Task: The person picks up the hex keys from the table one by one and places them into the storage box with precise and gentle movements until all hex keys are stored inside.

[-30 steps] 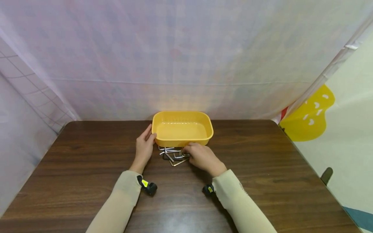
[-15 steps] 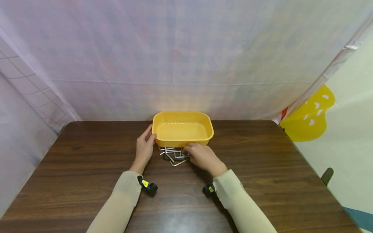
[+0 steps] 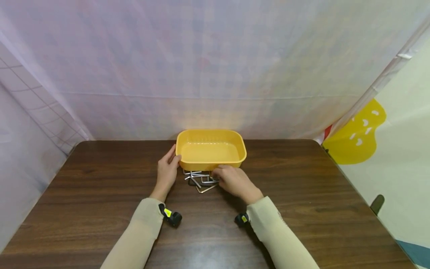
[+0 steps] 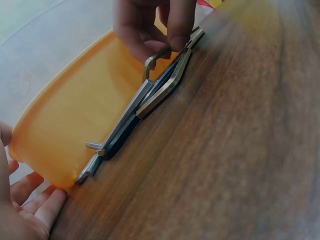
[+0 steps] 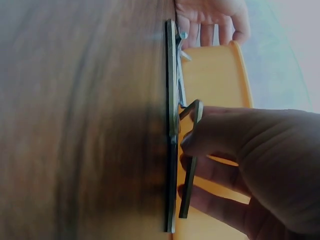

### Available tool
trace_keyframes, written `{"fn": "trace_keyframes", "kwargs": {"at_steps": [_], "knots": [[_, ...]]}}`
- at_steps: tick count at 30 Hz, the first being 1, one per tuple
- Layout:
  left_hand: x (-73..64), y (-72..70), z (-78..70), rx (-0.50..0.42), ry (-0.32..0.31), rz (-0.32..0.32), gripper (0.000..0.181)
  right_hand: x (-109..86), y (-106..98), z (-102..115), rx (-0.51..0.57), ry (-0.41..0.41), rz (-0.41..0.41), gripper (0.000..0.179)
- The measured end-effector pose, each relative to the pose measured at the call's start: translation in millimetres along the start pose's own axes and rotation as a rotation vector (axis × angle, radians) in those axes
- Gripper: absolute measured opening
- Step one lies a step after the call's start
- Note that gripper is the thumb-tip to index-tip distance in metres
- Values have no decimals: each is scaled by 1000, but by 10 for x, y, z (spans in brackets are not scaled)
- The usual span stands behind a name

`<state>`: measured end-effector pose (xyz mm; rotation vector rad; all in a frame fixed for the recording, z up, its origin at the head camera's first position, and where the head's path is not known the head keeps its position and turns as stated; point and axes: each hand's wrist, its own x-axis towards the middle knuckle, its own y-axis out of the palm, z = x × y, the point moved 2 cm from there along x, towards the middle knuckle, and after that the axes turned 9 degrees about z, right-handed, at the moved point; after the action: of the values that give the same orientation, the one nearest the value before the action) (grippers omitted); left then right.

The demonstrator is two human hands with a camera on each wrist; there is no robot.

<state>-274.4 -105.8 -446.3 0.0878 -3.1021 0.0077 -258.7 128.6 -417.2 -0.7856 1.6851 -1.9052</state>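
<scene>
A yellow plastic bin [image 3: 201,166] stands near the table's far edge. At its left end my left hand [image 3: 166,170] touches the outer wall with fairly straight fingers. Several hex keys lie overlapping in front of the bin, among them a black hex key [image 3: 198,183] and a gold-toned hex key [image 3: 202,192]. My right hand [image 3: 235,181] is over the right side of this pile. Between thumb and fingers it pinches a bent hex key [image 5: 187,200], whose bend stands clear of the pile in the right wrist view. In the head view my hand hides most of that key.
Brown wood-grain tabletop [image 3: 295,194] extends to both sides and in front. Behind the bin hangs a pale checked curtain [image 3: 201,74], close to the far edge. A dark wrist camera [image 3: 173,218] sits at the left cuff, another wrist camera [image 3: 241,219] at the right.
</scene>
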Motion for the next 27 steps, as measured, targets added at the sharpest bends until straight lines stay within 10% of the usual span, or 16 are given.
{"fn": "trace_keyframes", "kwargs": {"at_steps": [27], "knots": [[43,4,75,44,30,-39,53,23,-423,-78,522,-28,68,16]]}}
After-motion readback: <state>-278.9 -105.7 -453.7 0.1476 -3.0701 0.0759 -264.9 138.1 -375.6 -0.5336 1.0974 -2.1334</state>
